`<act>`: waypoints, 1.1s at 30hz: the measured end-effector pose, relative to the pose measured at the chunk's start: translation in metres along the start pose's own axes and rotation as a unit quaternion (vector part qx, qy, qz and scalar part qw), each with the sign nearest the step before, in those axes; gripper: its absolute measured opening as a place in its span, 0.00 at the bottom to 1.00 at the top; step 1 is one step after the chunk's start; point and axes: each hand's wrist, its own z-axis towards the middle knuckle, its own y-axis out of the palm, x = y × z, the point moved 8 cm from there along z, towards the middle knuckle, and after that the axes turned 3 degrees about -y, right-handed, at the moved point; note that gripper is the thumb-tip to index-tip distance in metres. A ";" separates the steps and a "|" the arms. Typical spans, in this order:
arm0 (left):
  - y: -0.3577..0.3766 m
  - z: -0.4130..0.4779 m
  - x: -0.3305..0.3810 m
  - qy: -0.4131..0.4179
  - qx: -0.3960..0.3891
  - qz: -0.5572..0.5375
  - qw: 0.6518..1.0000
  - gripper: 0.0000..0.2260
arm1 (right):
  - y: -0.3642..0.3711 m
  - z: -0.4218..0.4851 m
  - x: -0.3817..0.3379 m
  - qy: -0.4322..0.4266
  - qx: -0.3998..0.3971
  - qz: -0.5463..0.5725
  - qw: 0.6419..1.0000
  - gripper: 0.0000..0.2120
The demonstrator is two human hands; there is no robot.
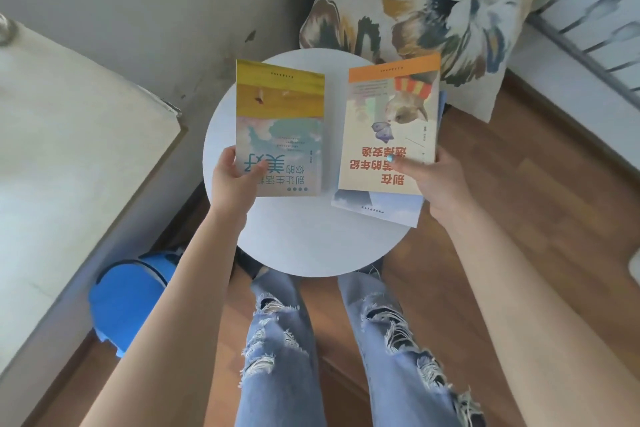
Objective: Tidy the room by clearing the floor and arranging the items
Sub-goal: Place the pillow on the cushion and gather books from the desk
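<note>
Books are held one in each grip over the round white surface [311,243]. The left grip [232,182] pinches the near left corner of the yellow-topped book [280,121], thumb on its cover, above the surface's left half. The right grip [434,184] pinches the near right edge of the orange-topped cat book [384,149], thumb on the cover, above a pale blue book [381,210] lying at the surface's right rim. A floral cushion [433,3] leans beyond the surface. A blue plastic object [128,298] stands to its near left.
</note>
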 end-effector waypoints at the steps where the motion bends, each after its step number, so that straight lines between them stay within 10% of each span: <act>1: 0.003 0.001 -0.001 -0.003 -0.002 0.006 1.000 0.09 | -0.001 0.001 0.002 0.003 0.001 0.004 1.000 0.17; 18: 0.005 0.003 0.006 0.062 0.095 0.257 0.960 0.10 | -0.006 0.008 0.013 -0.009 0.090 -0.151 0.984 0.13; 26: 0.003 0.000 0.016 0.135 0.117 0.361 0.915 0.27 | 0.001 -0.001 -0.015 -0.105 0.141 -0.436 0.883 0.32; 33: -0.009 -0.009 0.023 0.182 0.077 0.424 0.884 0.25 | 0.069 -0.011 -0.032 -0.193 0.016 -0.495 0.847 0.28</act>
